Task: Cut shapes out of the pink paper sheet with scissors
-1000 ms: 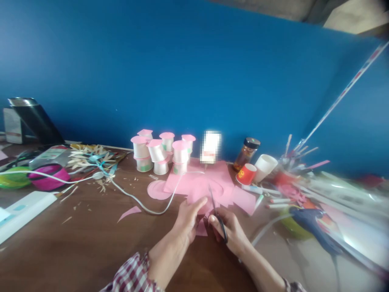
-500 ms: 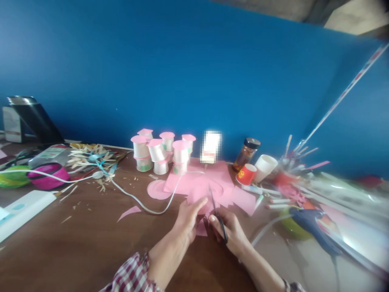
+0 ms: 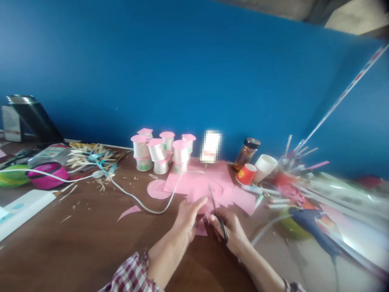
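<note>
My left hand (image 3: 190,218) grips a piece of pink paper (image 3: 197,195), its thumb on top and the fingers underneath. Black-handled scissors (image 3: 224,230) are held in my right hand (image 3: 229,228), their blade pointing away from me at the right edge of that piece. How far the blades are apart I cannot make out. Beyond the hands lie larger pink sheets (image 3: 188,178) and a rounded pink cutout (image 3: 158,190). A pink scrap (image 3: 201,228) shows between my wrists, and another curved scrap (image 3: 129,211) lies to the left.
Several white paper cups with pink tops (image 3: 180,153) stand stacked at the back. To their right are a lidded jar (image 3: 246,154), a red cup (image 3: 246,174) and a white cup (image 3: 265,167). A blue glue gun (image 3: 316,227) lies right; a white cable (image 3: 142,207) crosses the table.
</note>
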A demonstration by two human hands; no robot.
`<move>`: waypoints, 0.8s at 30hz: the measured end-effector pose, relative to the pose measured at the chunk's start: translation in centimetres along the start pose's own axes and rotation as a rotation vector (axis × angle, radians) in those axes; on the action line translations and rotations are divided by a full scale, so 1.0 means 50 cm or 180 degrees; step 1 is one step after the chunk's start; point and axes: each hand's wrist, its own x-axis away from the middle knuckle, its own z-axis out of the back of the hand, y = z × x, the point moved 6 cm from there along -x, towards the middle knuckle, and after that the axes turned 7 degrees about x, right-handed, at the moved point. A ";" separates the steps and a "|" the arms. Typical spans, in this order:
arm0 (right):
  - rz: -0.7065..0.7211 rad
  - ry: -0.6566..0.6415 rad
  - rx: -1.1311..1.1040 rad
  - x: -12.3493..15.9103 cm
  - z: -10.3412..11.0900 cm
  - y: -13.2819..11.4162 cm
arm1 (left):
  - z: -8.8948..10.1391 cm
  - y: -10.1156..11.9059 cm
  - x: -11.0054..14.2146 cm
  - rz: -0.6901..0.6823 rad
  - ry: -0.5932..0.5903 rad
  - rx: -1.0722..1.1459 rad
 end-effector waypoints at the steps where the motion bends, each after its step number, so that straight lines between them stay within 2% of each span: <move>1: -0.0005 0.0000 0.0000 0.000 0.000 0.001 | 0.000 0.000 0.000 0.0000 0.0007 -0.0001; 13: -0.0014 -0.0049 -0.0021 0.001 0.000 0.007 | 0.009 0.002 0.000 0.0055 0.0204 -0.0101; 20: 0.0014 -0.0111 -0.0106 -0.001 0.003 0.008 | -0.011 0.007 0.008 0.0095 -0.0094 -0.0180; 24: 0.0028 -0.0197 -0.0222 -0.001 0.001 0.004 | -0.005 0.010 0.005 0.0013 0.0025 -0.0097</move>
